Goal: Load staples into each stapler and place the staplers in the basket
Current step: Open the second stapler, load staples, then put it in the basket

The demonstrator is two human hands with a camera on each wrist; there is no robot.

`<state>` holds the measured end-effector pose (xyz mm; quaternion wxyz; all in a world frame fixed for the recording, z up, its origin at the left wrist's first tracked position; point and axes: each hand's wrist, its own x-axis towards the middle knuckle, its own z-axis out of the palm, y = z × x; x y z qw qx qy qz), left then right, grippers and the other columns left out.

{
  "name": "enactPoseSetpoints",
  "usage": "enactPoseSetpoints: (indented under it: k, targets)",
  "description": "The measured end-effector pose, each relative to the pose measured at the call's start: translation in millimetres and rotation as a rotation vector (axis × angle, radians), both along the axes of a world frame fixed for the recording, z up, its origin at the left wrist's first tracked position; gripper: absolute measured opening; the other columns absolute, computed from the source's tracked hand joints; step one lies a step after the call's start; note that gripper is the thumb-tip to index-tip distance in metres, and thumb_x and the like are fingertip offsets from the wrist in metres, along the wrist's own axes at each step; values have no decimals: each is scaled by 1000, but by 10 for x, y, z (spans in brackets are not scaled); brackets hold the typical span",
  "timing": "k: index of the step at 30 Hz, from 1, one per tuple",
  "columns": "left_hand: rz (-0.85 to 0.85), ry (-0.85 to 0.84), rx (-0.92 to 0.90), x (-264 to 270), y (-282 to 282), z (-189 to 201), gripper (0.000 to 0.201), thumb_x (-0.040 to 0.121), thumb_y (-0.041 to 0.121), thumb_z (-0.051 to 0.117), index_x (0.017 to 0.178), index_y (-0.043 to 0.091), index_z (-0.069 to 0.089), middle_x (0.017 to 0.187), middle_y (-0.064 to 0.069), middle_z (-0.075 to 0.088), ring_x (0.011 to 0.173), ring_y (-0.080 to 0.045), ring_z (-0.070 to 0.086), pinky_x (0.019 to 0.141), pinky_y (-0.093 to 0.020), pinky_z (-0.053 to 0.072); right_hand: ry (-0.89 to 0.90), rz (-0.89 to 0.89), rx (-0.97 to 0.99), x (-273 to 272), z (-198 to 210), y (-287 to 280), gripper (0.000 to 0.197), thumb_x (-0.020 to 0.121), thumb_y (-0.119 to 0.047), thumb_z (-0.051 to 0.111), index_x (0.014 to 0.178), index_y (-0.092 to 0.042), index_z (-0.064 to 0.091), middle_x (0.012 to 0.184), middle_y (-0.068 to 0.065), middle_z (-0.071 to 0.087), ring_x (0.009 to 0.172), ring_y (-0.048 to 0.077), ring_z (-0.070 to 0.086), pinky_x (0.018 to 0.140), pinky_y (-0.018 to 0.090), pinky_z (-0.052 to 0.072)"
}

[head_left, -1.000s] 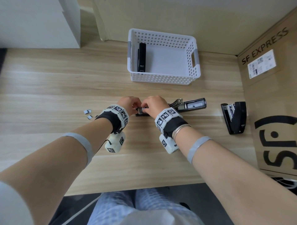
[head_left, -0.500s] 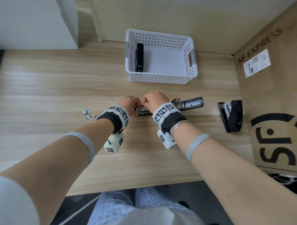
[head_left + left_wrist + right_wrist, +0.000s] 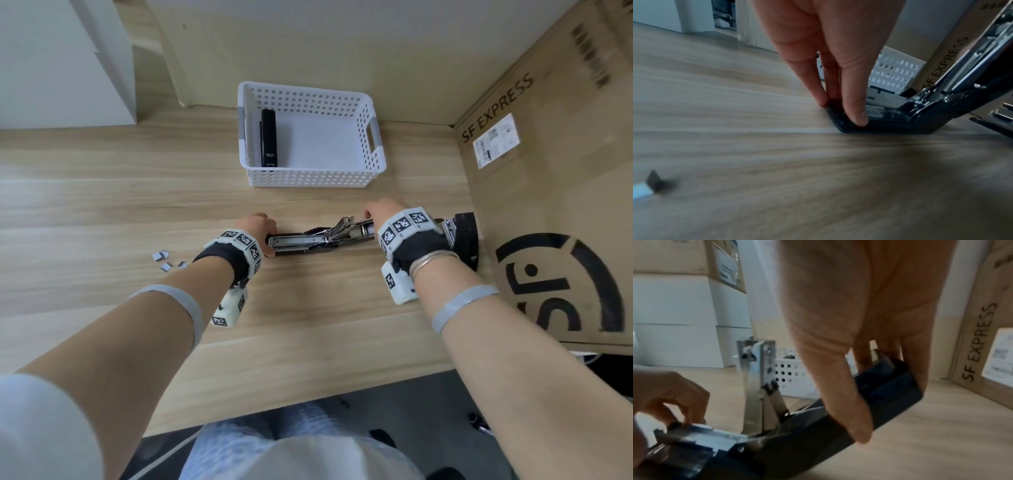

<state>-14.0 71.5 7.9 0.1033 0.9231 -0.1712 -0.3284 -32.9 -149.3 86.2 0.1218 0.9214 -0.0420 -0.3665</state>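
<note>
The stapler lay opened out on the table between both hands. The left hand pinched its front end, steadying the base; the right hand gripped the raised cover, fingers wrapped round it, probably to close it.

Right hand moved from magazine to open stapler lid, grips it.

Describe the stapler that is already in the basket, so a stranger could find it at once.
At the back of the wooden table stands a white basket with holes. The stapler lies inside along its left wall. It is black, slim and closed, whereas the stapler held in front is folded open.
</note>
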Motion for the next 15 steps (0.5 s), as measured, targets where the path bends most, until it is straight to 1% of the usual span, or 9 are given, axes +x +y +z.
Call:
enactPoseSetpoints:
  k: [1, 2, 4, 6, 8, 9, 11, 13, 15]
  targets:
    - [-5, -2, 0, 2, 2, -5, 53, 77, 25, 72, 123, 7, 53, 122, -13, 54, 112, -31, 53, 89, -37, 47, -40, 0, 19, -12, 67, 22, 36, 85, -2, 56, 121, -6, 52, 114, 12, 57, 95, 28, 59, 79, 32, 49]
    - [-9, -4, -1, 2, 6, -9, 54, 77, 25, 72, 124, 7, 53, 122, -13, 54, 112, -31, 53, 88, -37, 47, -95, 14, 53, -13, 135, 29, 33, 85, -1, 56, 116, -6, 52, 111, 12, 56, 90, 27, 58, 74, 32, 47]
    - [-4, -5, -14, 2, 14, -18, 54, 76, 25, 73, 123, 7, 54, 121, -13, 54, 112, -31, 53, 88, -36, 47, -158, 47, 120, -2, 205, 87, 28, 80, -3, 64, 106, -7, 55, 101, 9, 59, 82, 23, 58, 67, 30, 47]
    - [5, -6, -28, 4, 26, -18, 54, 75, 25, 74, 122, 8, 55, 120, -13, 55, 112, -30, 53, 88, -36, 47, -148, 64, 203, 7, 261, 267, 22, 78, -7, 71, 95, -11, 57, 91, 3, 59, 75, 17, 59, 58, 24, 45]
    - [7, -9, -38, 0, 35, -15, 51, 74, 25, 74, 119, 8, 57, 118, -13, 56, 110, -30, 54, 88, -36, 47, -147, 89, 303, 10, 259, 540, 17, 79, -12, 70, 88, -16, 57, 86, -2, 55, 71, 13, 57, 52, 20, 40]
    - [8, -11, -45, -3, 40, -18, 49, 74, 24, 74, 118, 7, 58, 117, -14, 56, 110, -31, 54, 87, -36, 47, -161, 116, 349, 2, 239, 689, 15, 80, -14, 70, 88, -18, 58, 87, -3, 53, 72, 13, 57, 54, 21, 42]
    - [21, -16, -62, -16, 47, -25, 45, 75, 23, 73, 115, 8, 60, 116, -14, 57, 109, -31, 54, 85, -35, 46, -169, 200, 386, -27, 134, 933, 13, 81, -18, 70, 93, -19, 64, 96, -2, 54, 85, 18, 60, 66, 28, 50]
    - [36, -19, -72, -28, 57, -39, 43, 75, 22, 72, 113, 7, 60, 115, -15, 57, 108, -31, 55, 86, -34, 45, -138, 256, 364, -36, -26, 1091, 29, 83, -23, 70, 109, -14, 63, 110, 3, 55, 101, 23, 58, 76, 33, 48]
    - [51, -18, -72, -38, 70, -69, 42, 76, 23, 71, 112, 5, 59, 116, -15, 56, 108, -30, 55, 88, -35, 44, -113, 275, 370, -26, -146, 1160, 40, 83, -24, 71, 118, -8, 58, 120, 7, 53, 113, 26, 52, 83, 35, 46]
